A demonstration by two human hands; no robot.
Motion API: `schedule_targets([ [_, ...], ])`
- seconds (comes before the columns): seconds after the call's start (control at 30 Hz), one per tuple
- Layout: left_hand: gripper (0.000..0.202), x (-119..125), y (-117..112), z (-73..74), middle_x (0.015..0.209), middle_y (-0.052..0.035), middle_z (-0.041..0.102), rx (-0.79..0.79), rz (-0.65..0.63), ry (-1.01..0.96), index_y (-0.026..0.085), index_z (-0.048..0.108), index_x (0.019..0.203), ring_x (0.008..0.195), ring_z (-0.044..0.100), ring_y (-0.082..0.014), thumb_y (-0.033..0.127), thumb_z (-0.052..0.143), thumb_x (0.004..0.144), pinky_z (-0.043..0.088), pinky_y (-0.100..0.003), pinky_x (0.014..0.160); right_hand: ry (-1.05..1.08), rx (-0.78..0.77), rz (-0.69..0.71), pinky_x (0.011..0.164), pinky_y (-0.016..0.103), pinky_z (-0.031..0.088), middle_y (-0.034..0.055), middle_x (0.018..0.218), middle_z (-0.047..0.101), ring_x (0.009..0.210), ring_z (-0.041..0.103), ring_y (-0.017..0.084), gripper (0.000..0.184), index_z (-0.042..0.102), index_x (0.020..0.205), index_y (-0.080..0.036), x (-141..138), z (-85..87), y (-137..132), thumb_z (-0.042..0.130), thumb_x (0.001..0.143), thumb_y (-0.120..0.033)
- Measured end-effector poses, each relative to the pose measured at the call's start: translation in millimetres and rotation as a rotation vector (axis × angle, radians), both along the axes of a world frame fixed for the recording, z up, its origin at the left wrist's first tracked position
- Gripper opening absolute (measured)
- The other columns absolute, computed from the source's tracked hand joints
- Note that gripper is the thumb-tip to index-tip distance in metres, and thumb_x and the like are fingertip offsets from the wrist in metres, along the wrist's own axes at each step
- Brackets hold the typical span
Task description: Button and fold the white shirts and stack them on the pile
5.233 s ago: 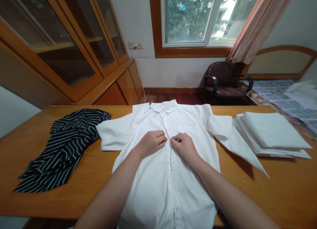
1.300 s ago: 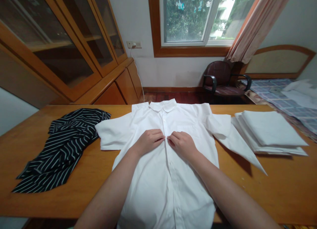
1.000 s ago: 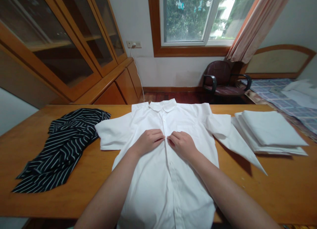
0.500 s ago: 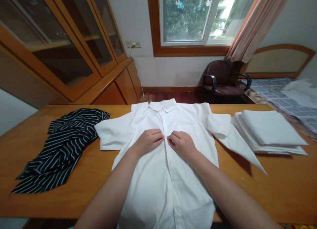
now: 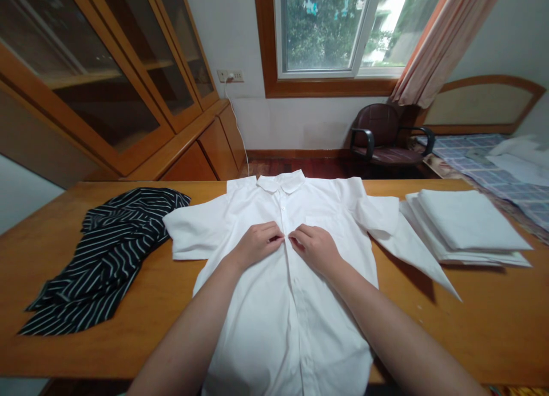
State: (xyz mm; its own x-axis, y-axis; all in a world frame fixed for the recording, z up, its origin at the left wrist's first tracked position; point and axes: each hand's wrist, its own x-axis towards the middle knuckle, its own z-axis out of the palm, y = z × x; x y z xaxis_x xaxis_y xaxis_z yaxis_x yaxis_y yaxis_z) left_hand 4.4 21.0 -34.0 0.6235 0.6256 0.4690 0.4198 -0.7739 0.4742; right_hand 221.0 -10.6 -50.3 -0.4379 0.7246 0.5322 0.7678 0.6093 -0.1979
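A white short-sleeved shirt [image 5: 274, 304] lies flat, front up, on the wooden table [image 5: 493, 316], collar toward the window. My left hand [image 5: 257, 244] and my right hand [image 5: 315, 248] rest on its chest, one on each side of the button strip. Both hands have curled fingers pinching the two front edges together at one button spot below the collar. The button itself is hidden under my fingertips.
A crumpled black garment with white stripes [image 5: 107, 253] lies on the table's left. A stack of folded white cloths [image 5: 467, 227] sits at the right. Beyond the table stand a wooden glass-door cabinet [image 5: 128, 82], a dark armchair [image 5: 384, 139] and a bed [image 5: 501, 167].
Since the earliest frame both hands have shifted slightly up the button strip toward the collar. Over the last second they stay pinched at the same spot.
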Motion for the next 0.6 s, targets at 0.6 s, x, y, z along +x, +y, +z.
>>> schedule_targets([
  [0.6,0.015,-0.3,-1.0,0.7,0.080,-0.0022,0.065,0.018,0.002,0.016,0.019,0.066,0.088,0.073,0.061,-0.0135,0.021,0.055,0.098,0.048,-0.025,0.068,-0.015,0.058,-0.020,0.064,0.029,0.035,0.0009,0.075,0.065,0.063,0.055,0.013,0.015,0.071,0.085,-0.020,-2.0,-0.9,0.0,0.060,0.095,-0.023],
])
